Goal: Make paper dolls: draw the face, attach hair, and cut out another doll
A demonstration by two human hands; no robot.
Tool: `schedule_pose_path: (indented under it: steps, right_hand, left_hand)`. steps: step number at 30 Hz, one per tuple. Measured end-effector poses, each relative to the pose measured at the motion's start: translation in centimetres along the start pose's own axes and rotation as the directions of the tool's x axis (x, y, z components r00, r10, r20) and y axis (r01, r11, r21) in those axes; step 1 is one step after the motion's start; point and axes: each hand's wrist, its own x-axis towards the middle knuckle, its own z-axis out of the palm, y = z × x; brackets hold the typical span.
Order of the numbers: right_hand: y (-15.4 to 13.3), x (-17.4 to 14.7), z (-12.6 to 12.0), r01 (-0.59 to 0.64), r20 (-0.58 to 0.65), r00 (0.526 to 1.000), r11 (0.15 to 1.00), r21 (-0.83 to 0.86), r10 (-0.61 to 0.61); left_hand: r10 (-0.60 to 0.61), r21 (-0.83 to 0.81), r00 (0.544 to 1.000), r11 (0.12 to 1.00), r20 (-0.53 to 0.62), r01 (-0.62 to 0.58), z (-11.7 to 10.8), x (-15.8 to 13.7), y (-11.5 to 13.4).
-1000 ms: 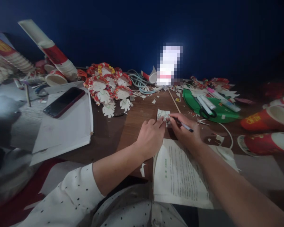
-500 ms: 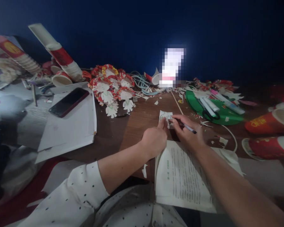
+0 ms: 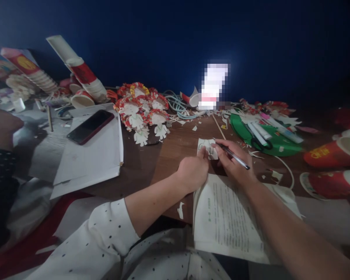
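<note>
Near the centre of the frame, the right hand (image 3: 236,161) is grasping a pen (image 3: 239,160) with its thumb and fingers, the pen slanting down to the right. The small piece of paper (image 3: 209,142) (it bears some thin drawn lines) lies just above the printed pages (image 3: 221,229) of the lower middle. The left hand (image 3: 193,171) rests its fingertips on this paper; whether its hidden fingers are clenched, I cannot tell. A dark phone (image 3: 90,126) lies at the left of the frame.
</note>
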Motion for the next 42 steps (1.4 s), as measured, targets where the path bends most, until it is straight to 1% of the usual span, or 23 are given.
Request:
schedule_pose_path:
  steps: [3, 6, 8, 10, 11, 13, 16, 18, 21, 26, 34, 42]
  right_hand:
    - [-1.0, 0.4, -0.7, -0.014, -0.004, 1.0, 0.996, 0.084, 0.015]
    - [-2.2, 1.3, -1.7, -0.002, 0.036, 0.999, 0.993, 0.122, -0.002]
    - [-3.0, 2.0, -2.3, -0.004, 0.086, 0.996, 0.993, 0.114, -0.006]
    - [-3.7, 2.7, -2.4, -0.001, 0.123, 0.992, 0.998, 0.066, -0.007]
    - [-3.8, 3.0, -2.1, 0.008, 0.13, 0.991, 0.998, 0.058, -0.016]
    - [-3.6, 3.1, -1.0, 0.022, 0.092, 0.995, 0.998, 0.052, -0.027]
    - [-2.3, 2.6, 1.3, 0.001, -0.045, 0.999, 0.999, 0.039, 0.001]
    - [-1.3, 2.1, 2.5, 0.019, -0.105, 0.994, 1.0, -0.017, -0.021]
    - [-0.5, 1.7, 3.4, 0.064, -0.059, 0.996, 0.994, -0.085, -0.069]
    - [-0.6, 2.0, 3.4, 0.057, 0.002, 0.998, 0.992, -0.115, -0.057]
    - [-0.6, 2.1, 3.6, 0.064, 0.005, 0.998, 0.989, -0.132, -0.064]
    - [-0.5, 2.3, 3.6, 0.025, 0.044, 0.999, 0.987, -0.158, -0.019]
  left_hand:
    - [0.011, 0.004, 1.0, 1.0, 0.003, -0.011, 0.2, 0.0, -0.1]
    - [0.03, 0.021, 1.0, 0.999, -0.003, -0.029, 0.4, 0.1, -0.1]
    - [0.009, 0.027, 1.0, 1.0, 0.01, -0.009, 0.4, 0.2, -0.1]
    - [-0.017, 0.023, 1.0, 1.0, 0.025, 0.016, 0.3, 0.2, 0.0]
    - [-0.023, 0.017, 0.999, 1.0, 0.032, 0.022, 0.2, 0.2, 0.1]
    - [-0.009, 0.009, 0.999, 1.0, 0.033, 0.009, 0.0, 0.2, 0.1]
    - [0.023, 0.018, 1.0, 1.0, 0.013, -0.023, 0.0, 0.1, 0.0]
    - [0.027, 0.023, 1.0, 0.999, -0.003, -0.027, 0.1, 0.0, 0.0]
    - [0.015, 0.015, 1.0, 1.0, -0.018, -0.015, 0.2, 0.0, 0.0]
    - [0.005, -0.013, 1.0, 1.0, 0.008, -0.005, -0.1, 0.0, 0.1]
    - [0.01, 0.0, 1.0, 1.0, 0.007, -0.01, 0.3, 0.1, 0.1]
    - [0.002, -0.026, 1.0, 1.0, 0.006, -0.001, 0.3, 0.2, 0.0]
